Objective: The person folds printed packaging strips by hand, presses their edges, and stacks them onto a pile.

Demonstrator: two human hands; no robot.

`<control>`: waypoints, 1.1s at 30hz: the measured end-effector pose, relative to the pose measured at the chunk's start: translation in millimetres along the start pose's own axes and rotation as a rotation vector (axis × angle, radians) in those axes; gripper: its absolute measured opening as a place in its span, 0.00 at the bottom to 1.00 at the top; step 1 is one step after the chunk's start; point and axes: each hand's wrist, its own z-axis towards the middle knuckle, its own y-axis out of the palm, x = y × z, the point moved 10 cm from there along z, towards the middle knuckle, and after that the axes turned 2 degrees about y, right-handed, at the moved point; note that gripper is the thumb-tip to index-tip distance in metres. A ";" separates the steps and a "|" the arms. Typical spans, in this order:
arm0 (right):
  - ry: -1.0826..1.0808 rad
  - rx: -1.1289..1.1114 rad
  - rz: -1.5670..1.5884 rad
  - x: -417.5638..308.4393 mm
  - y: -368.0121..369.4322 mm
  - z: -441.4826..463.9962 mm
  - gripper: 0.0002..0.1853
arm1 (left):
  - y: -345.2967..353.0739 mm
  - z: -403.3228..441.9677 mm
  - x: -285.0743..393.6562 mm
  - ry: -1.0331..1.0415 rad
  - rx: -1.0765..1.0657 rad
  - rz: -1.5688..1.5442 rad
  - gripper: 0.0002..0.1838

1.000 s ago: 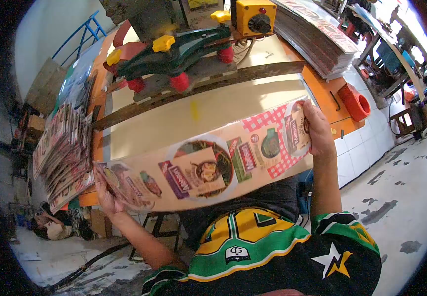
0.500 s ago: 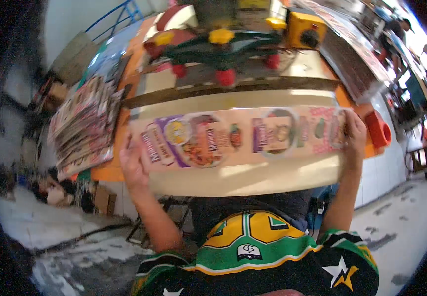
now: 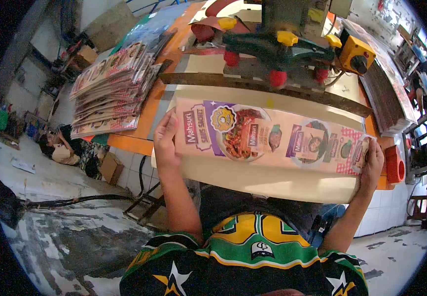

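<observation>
A long printed banner [image 3: 282, 140] with "Mahsuri" lettering and food pictures stretches between my hands, over the pale work board [image 3: 243, 177]. My left hand [image 3: 167, 140] is closed on its left end, fingers pointing up along the edge. At the opposite end my right hand [image 3: 373, 163] grips the edge, with the fingertips partly hidden. Just beyond the banner runs a long dark metal bar [image 3: 272, 94]. Above that bar stands a press-like machine [image 3: 282, 44] with a dark green frame, yellow caps and red feet.
A stack of printed banners [image 3: 112, 93] sits on the orange table at left. Another tall stack [image 3: 386, 93] stands at right, behind a red holder [image 3: 395, 165]. A yellow box with a black knob [image 3: 356, 56] adjoins the machine. Other people are at far left and far right.
The view has swung left, so the table and machine appear farther right. Both hands still hold the banner's ends, and it now slopes down towards the right in view.
</observation>
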 end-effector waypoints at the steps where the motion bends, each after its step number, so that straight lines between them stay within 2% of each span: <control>1: -0.021 0.033 -0.019 -5.9 3.0 -2.1 0.17 | -11.7 1.3 -7.5 -0.024 0.043 -0.015 0.23; 3: -0.036 0.099 -0.056 -12.1 7.4 -8.0 0.18 | -19.7 -0.6 -19.2 -0.077 0.065 -0.040 0.24; 5: -0.089 0.179 -0.102 -18.0 4.5 -11.5 0.18 | -24.7 -6.3 -10.6 0.048 0.188 0.149 0.26; 7: -0.114 0.215 -0.143 -12.8 -4.2 -10.9 0.16 | -41.5 -1.4 -17.3 0.011 0.207 0.372 0.27; 9: -0.030 0.191 -0.058 2.8 -12.2 -8.0 0.15 | -48.2 7.7 -27.8 -0.003 0.086 0.300 0.27; 12: -0.036 0.107 0.061 -7.9 0.2 -19.0 0.14 | -53.3 14.9 -38.5 -0.045 -0.064 0.237 0.26; 15: 0.017 0.076 0.206 -8.3 7.8 -20.2 0.14 | -64.8 14.5 -29.8 -0.011 0.049 0.304 0.28; 17: 0.009 0.028 0.272 -14.6 14.5 -22.0 0.11 | -59.3 14.6 -32.0 -0.018 0.061 0.138 0.28; 19: 0.017 0.036 0.258 -13.0 10.7 -21.7 0.11 | -77.1 18.8 -28.8 -0.040 0.036 0.192 0.27; 22: 0.004 0.048 0.241 -19.6 13.2 -23.2 0.12 | -66.7 19.2 -16.4 0.074 -0.010 0.430 0.26; 24: -0.002 0.064 0.225 -23.1 13.8 -24.9 0.13 | -56.0 14.6 -18.4 0.004 0.025 0.161 0.26; 33: 0.040 0.050 0.312 -18.5 9.5 -20.5 0.16 | -42.7 17.7 -11.3 -0.019 -0.022 0.187 0.27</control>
